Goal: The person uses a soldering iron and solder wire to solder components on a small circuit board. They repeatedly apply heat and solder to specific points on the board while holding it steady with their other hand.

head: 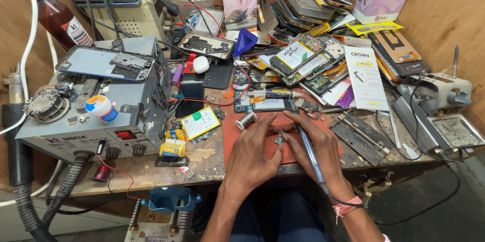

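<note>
Small circuit board [279, 138]: green, lying on the red mat [232, 136] near the front edge of the counter [212, 163], between the two hands.

Left hand [250, 153]: resting on the mat, fingers curled loosely inward, fingertips touching the left side of the board and steadying it; not closed around anything.

Right hand [318, 146]: closed around a soldering iron [309, 153] in a pen-like grip, blue-grey handle running back over the wrist, cable trailing toward the front edge; tip end pointed at the board, exact contact too small to tell. Pink band on the wrist.

Solder spool [246, 119]: silver, on the mat just beyond the left hand.

Hot-air rework station [101, 115]: grey box at the left end of the counter, red switch and two knobs on its face, a phone frame and a small white-and-blue pot on top.

Yellow packets [173, 146]: near the station's front right corner.

Opened phones and loose boards [298, 60]: heaped toward the back of the counter, right of centre.

White leaflet [366, 78]: lying right of the heap.

Metal holder plate [359, 136]: just right of the right hand.
</note>
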